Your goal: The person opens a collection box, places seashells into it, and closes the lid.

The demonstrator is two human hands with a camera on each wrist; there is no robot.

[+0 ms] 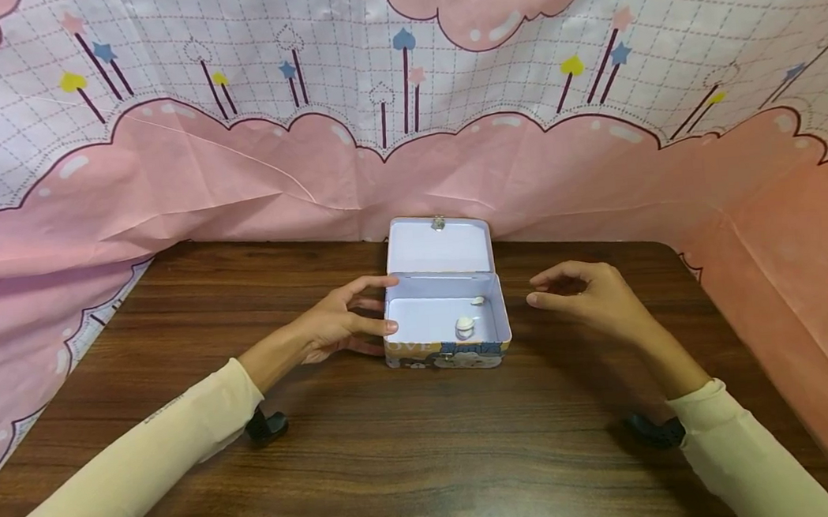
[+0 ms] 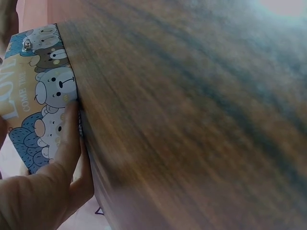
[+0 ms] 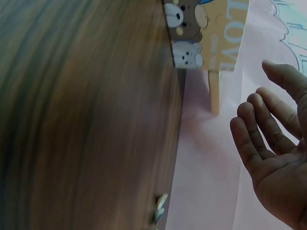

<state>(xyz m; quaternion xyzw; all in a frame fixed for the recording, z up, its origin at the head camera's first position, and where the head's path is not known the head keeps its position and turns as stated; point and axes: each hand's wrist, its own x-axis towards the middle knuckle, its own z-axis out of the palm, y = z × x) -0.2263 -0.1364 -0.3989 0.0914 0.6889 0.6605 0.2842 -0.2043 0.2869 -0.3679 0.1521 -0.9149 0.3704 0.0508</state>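
Observation:
A hinged tin box (image 1: 448, 357) printed with cartoon bears stands in the middle of the table, its lid (image 1: 439, 245) raised at the back. Inside lie a small white rounded object (image 1: 465, 324) near the front and a smaller white one (image 1: 477, 301) towards the right wall. My left hand (image 1: 335, 320) holds the box's left side, with thumb and forefinger at the rim and the other fingers low along the outer wall. Right of the box my right hand (image 1: 594, 295) hovers with fingers loosely bent, nothing between them.
The box stands on a dark wood-grain table (image 1: 425, 447). A pink and white patterned cloth (image 1: 273, 172) hangs behind it and along the sides. In the right wrist view a small shiny light thing (image 3: 160, 208) shows at the table edge.

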